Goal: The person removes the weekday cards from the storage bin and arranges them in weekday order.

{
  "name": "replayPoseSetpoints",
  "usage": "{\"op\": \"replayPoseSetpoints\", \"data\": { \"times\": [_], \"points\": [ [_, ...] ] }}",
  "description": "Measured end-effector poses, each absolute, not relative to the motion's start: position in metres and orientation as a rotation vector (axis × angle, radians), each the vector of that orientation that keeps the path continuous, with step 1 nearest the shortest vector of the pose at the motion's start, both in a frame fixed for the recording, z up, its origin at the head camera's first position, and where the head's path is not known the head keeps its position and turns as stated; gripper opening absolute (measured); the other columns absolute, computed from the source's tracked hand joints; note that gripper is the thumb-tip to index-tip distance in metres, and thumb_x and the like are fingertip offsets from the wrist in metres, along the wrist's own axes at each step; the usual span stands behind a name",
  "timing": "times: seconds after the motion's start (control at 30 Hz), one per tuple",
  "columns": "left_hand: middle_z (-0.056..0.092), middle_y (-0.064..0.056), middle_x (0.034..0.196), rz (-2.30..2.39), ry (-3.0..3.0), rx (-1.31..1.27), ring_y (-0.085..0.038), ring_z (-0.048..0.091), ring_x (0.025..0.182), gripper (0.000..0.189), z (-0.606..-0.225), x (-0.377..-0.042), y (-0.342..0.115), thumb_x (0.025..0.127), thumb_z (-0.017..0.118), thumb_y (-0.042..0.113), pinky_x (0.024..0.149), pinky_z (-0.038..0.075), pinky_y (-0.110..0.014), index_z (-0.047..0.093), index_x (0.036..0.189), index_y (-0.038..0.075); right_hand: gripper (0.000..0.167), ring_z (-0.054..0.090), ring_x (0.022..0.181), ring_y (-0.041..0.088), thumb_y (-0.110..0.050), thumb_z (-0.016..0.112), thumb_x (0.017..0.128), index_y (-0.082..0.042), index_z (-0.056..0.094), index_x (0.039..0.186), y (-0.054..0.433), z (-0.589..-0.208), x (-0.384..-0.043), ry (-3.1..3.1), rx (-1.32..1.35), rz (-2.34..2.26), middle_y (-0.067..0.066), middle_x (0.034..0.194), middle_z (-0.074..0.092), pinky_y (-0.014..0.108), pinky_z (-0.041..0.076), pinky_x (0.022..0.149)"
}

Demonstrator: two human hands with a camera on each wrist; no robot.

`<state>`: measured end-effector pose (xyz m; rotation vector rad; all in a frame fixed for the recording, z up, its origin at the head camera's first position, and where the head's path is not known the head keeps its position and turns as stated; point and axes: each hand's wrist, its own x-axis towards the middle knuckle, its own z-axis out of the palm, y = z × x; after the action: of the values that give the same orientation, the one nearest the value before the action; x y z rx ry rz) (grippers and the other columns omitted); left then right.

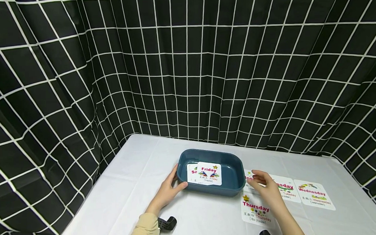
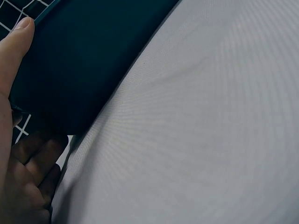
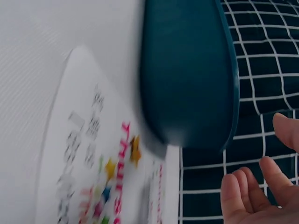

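A dark blue plastic box (image 1: 207, 191) stands on the table, holding a Friday card (image 1: 210, 174) that overlaps a second card (image 1: 191, 176) whose word begins "Sa". My left hand (image 1: 166, 192) holds the box's left end, thumb at the front rim and the other fingers around the side. Just off the box's right end, my right hand (image 1: 268, 189) hovers with loosely bent fingers and nothing in them; the right wrist view shows a gap between its fingertips and the box (image 3: 187, 74). Below it lie a Thursday card (image 1: 250, 214) and a partly covered card (image 1: 248, 174).
A Tuesday card (image 1: 293, 196) and a Wednesday card (image 1: 314, 194) lie side by side to the right. White cloth (image 1: 122, 190) covers the table. Behind and around it hangs a black curtain (image 1: 192, 78) with a white grid.
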<state>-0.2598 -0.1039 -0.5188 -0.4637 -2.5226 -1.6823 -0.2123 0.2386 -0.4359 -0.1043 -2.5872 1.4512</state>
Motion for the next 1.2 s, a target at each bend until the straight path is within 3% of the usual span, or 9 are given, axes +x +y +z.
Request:
{"op": "replayPoseSetpoints", "data": {
  "times": [0.37,0.7,0.93,1.2],
  "points": [
    [0.028,-0.01,0.148,-1.698,-2.519,-0.484,-0.027,0.04,0.126,0.084,-0.519,-0.26,-0.103,0.084,0.064,0.045,0.104,0.028,-0.047,0.018,0.15,0.019,0.052,0.045,0.11,0.023,-0.028,0.065,0.089,-0.003,0.047,0.13,0.218,-0.431,-0.22,-2.505,-0.105,1.61,0.017,0.124,0.049,0.013,0.04,0.079],
    [0.028,-0.01,0.148,-1.696,-2.52,-0.477,-0.026,0.041,0.126,0.085,-0.52,-0.26,-0.104,0.084,0.065,0.046,0.104,0.028,-0.047,0.019,0.15,0.019,0.053,0.044,0.115,0.026,-0.027,0.064,0.089,-0.003,0.045,0.132,0.203,-0.426,-0.228,-2.507,-0.062,1.662,0.018,0.127,0.047,0.036,0.039,0.094],
    [0.029,-0.01,0.148,-1.71,-2.502,-0.483,-0.027,0.041,0.125,0.084,-0.522,-0.261,-0.104,0.084,0.065,0.044,0.104,0.028,-0.049,0.019,0.149,0.02,0.051,0.046,0.113,0.024,-0.024,0.067,0.087,-0.003,0.048,0.13,0.19,-0.425,-0.235,-2.496,-0.015,1.693,0.015,0.125,0.048,0.02,0.041,0.09],
    [0.031,-0.014,0.146,-1.686,-2.498,-0.469,-0.031,0.042,0.124,0.082,-0.517,-0.257,-0.102,0.086,0.067,0.036,0.103,0.028,-0.051,0.02,0.149,0.015,0.052,0.046,0.115,0.027,-0.02,0.068,0.086,-0.002,0.048,0.13,0.176,-0.425,-0.242,-2.443,0.008,1.757,0.018,0.127,0.048,0.031,0.04,0.095]
  ]
}}
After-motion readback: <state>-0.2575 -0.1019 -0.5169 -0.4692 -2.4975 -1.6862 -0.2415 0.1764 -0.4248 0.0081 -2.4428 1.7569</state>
